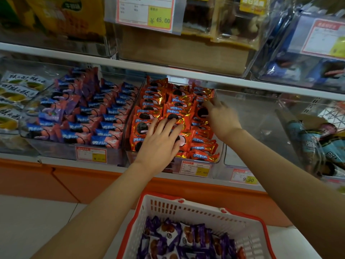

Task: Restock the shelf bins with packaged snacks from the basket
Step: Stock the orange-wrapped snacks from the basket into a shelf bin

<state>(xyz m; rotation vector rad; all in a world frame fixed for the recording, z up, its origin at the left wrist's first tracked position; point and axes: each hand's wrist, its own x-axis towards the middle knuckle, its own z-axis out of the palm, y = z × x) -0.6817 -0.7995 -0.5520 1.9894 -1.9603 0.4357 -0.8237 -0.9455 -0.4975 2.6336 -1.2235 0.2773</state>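
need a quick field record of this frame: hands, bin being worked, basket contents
left hand: flat, fingers straight, pressing on orange packs
right hand: at the right row of the same bin, touching packs; blurred, grip unclear
active bin: middle clear bin, rows of orange packs
basket: white, red rim, holds purple packs
left of active bin: blue-and-pink packs

Both arms outstretched; left hand (160,141) flat; right hand (222,118) blurred.

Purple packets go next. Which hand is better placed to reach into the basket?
Probably left: the left hand lies flat at the bin's front, nearer the basket; the right hand reaches deeper.
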